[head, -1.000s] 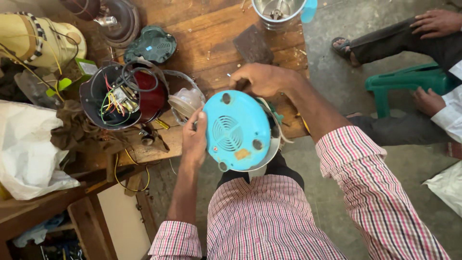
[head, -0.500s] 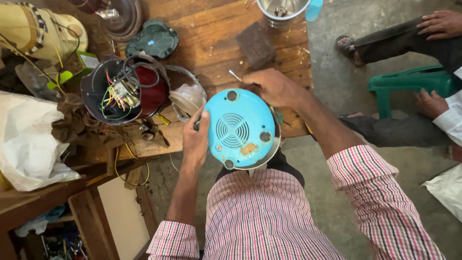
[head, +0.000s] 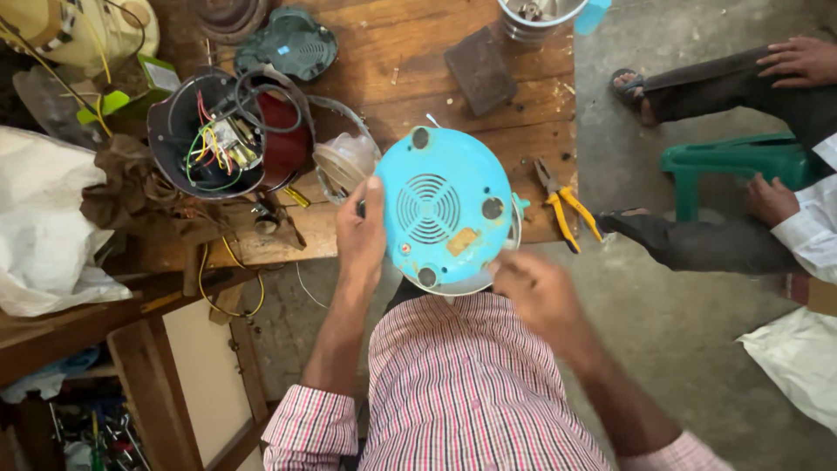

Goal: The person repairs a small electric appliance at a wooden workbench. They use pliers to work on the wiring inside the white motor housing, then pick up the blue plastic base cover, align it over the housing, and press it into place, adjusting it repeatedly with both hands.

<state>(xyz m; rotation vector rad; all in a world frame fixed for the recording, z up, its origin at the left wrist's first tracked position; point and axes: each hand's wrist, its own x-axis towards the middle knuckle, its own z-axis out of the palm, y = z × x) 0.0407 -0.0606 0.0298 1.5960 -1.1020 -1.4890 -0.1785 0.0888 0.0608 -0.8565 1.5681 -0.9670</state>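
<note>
A round light-blue appliance (head: 445, 205) is turned bottom-up, showing its vent grille and dark feet, over the front edge of a wooden workbench (head: 410, 65). My left hand (head: 362, 231) grips its left rim. My right hand (head: 536, 292) is blurred at the lower right rim of the appliance; whether it touches or holds anything I cannot tell. A thin metal tip (head: 432, 120) pokes out behind the top of the appliance.
An opened red appliance (head: 227, 135) full of coloured wires sits left on the bench. Yellow-handled pliers (head: 567, 205) lie to the right. A dark block (head: 482, 70), a metal pot (head: 536, 17) and a white bag (head: 44, 235) are around. Another person (head: 767, 192) sits by a green stool (head: 732, 161).
My right hand has come off the top of the blue appliance and moved down to its lower right rim. The appliance stays in my left hand.
</note>
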